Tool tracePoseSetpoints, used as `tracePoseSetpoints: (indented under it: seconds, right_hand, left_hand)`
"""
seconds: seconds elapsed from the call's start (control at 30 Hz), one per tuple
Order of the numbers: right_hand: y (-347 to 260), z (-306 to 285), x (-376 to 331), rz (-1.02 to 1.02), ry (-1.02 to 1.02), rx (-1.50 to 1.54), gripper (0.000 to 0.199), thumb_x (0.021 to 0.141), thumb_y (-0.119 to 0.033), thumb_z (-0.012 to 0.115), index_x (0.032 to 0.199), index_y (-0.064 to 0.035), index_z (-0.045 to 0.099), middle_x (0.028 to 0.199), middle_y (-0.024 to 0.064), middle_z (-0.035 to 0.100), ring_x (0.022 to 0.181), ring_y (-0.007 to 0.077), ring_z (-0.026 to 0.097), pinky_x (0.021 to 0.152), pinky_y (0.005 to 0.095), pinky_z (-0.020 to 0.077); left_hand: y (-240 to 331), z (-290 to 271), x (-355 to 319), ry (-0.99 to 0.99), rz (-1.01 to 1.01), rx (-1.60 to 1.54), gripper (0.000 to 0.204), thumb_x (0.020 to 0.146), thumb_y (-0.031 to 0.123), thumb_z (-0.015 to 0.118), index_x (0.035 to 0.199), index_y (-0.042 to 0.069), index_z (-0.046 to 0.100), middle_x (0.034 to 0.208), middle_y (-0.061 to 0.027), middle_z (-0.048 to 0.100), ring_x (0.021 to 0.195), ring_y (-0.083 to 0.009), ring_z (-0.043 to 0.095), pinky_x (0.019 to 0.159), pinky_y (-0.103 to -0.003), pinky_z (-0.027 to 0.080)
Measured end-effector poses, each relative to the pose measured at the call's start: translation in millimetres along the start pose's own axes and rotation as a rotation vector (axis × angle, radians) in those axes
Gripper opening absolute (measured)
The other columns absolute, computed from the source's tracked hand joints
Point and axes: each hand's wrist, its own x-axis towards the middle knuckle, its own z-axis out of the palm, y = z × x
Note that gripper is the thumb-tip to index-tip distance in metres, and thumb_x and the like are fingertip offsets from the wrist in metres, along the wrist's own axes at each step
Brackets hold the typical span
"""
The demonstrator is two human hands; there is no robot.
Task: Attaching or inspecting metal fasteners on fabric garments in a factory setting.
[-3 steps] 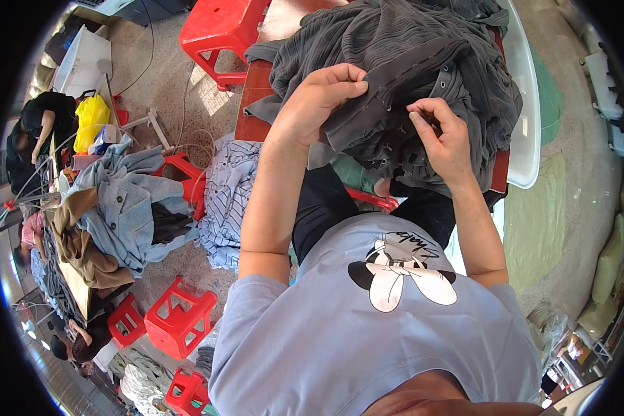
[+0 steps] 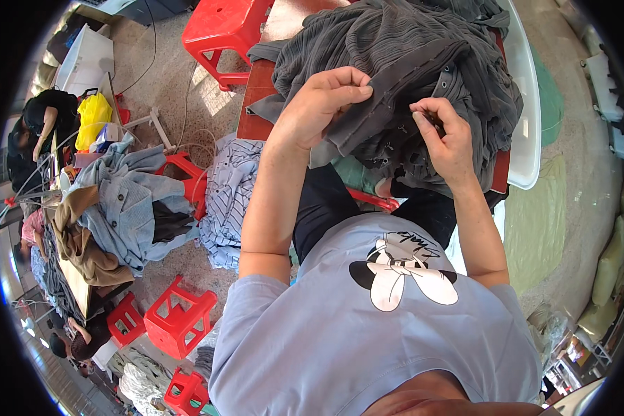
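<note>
A dark grey pleated garment (image 2: 367, 45) lies heaped in front of me, with a long band (image 2: 402, 83) running across it. Along the band are small marks at even spacing, and a few metal eyelets show in the cloth beside it. My left hand (image 2: 329, 104) pinches the band's near edge between thumb and fingertips. To the right, my right hand (image 2: 447, 135) is held just above the cloth with thumb and forefinger brought together. Whatever sits between those fingertips is too small to make out.
Under the garment is a reddish-brown tabletop (image 2: 256, 90), with a white plastic tub (image 2: 529, 149) along its right side. Red stools (image 2: 225, 31) stand at left. Striped cloth (image 2: 232, 187) and a blue-grey coat (image 2: 128, 208) lie nearby. Other people (image 2: 45, 118) work at the far left.
My left hand has shifted very slightly to the right with the band's edge. The right hand has barely moved.
</note>
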Motion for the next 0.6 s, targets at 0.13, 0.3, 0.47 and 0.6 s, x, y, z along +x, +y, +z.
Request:
tracePoseSetpoints:
  seconds: [0.13, 0.3, 0.47, 0.6]
  right_hand:
    - [-8, 6, -4, -0.087, -0.039, 0.019, 0.017, 0.090, 0.000, 0.065, 0.107, -0.0012, 0.063, 0.082, 0.0028, 0.063, 0.070, 0.0074, 0.058, 0.064, 0.0215, 0.0461]
    - [-14, 12, -13, -0.055, -0.061, 0.002, 0.030, 0.089, 0.002, 0.066, 0.117, -0.0047, 0.060, 0.074, 0.0029, 0.054, 0.064, 0.0084, 0.054, 0.062, 0.0227, 0.0458]
    - [-14, 14, -19, -0.039, -0.134, 0.008, 0.020, 0.085, 0.003, 0.066, 0.105, -0.0026, 0.065, 0.087, 0.0077, 0.067, 0.074, 0.0140, 0.067, 0.064, 0.0263, 0.0507]
    - [-12, 2, -19, -0.248, -0.035, -0.038, 0.026, 0.078, 0.007, 0.064, 0.103, -0.0025, 0.065, 0.083, 0.0083, 0.064, 0.067, 0.0177, 0.064, 0.058, 0.0271, 0.0480]
  left_hand:
    - [-2, 5, -7, -0.027, 0.055, 0.092, 0.008, 0.093, 0.013, 0.065, 0.098, 0.007, 0.066, 0.084, 0.0046, 0.064, 0.067, -0.0016, 0.053, 0.059, -0.016, 0.038]
    - [-6, 5, -9, 0.005, 0.018, 0.057, 0.009, 0.092, 0.013, 0.066, 0.098, 0.007, 0.066, 0.083, 0.0057, 0.063, 0.068, -0.0015, 0.051, 0.061, -0.017, 0.039]
    - [-5, -1, -21, 0.011, 0.056, 0.175, 0.008, 0.091, 0.009, 0.064, 0.097, 0.005, 0.065, 0.086, 0.0066, 0.061, 0.077, -0.0013, 0.051, 0.066, -0.019, 0.039]
    - [1, -10, -60, -0.013, 0.216, 0.341, 0.013, 0.089, 0.011, 0.069, 0.097, 0.001, 0.064, 0.088, 0.0035, 0.061, 0.083, -0.0060, 0.053, 0.074, -0.021, 0.041]
